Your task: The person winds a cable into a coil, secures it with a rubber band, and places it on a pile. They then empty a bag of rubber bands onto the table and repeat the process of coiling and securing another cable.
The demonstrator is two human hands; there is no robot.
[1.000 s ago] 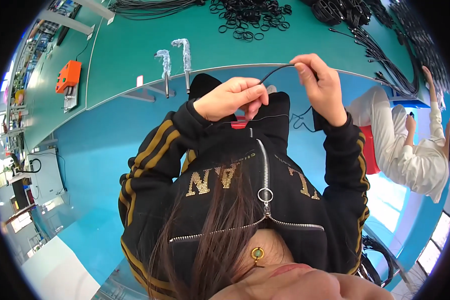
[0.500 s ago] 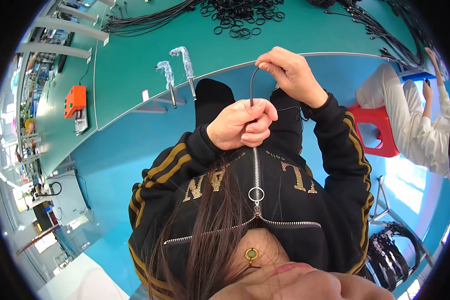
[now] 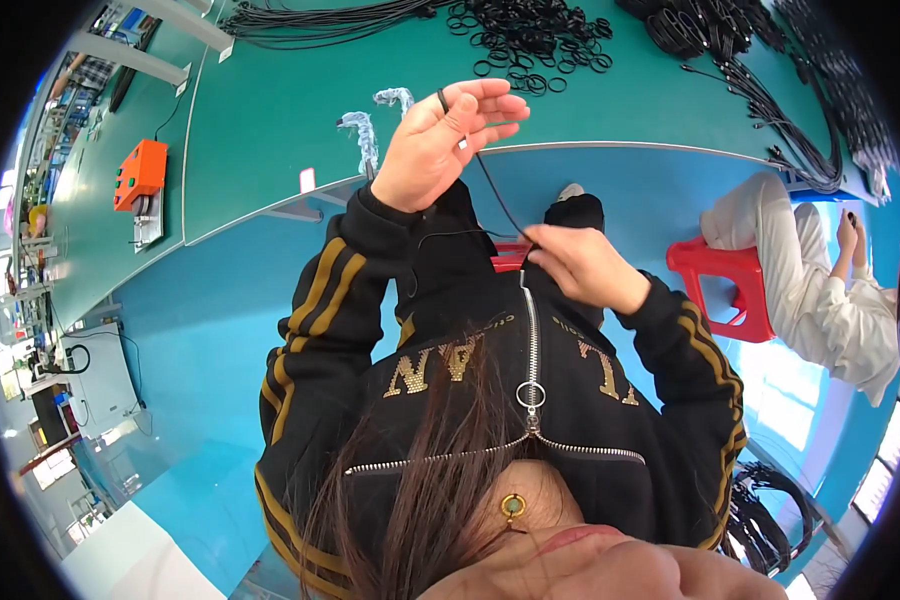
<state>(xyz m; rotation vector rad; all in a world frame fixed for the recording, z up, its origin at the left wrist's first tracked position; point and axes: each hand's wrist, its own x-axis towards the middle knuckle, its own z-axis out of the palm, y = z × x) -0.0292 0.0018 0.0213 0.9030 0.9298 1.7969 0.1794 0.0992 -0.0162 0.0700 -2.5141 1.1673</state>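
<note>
A thin black cable [image 3: 498,195] runs down to the right from my left hand [image 3: 440,145], which is raised over the table's front edge. That hand holds the cable's upper part, its fingers stretched loosely. A dark loop, of cable or a ring, passes over the base of its fingers, and a small white tip shows by the palm. Lower and to the right, my right hand [image 3: 585,268] pinches the cable between thumb and fingertips. More thin cable hangs over my lap. Behind my left hand, two rods wrapped in pale blue material [image 3: 362,140] stand at the table edge.
The green table [image 3: 300,120] holds a heap of black rings [image 3: 530,45], bundles of black cables [image 3: 785,125] and an orange box device [image 3: 142,175]. At right a person in white [image 3: 820,270] sits on a red stool [image 3: 715,285]. Coiled cables [image 3: 770,515] hang at lower right.
My left hand has risen up and left from in front of my chest, its fingers loosening. My right hand has come down toward my lap. The cable now stretches between them.
</note>
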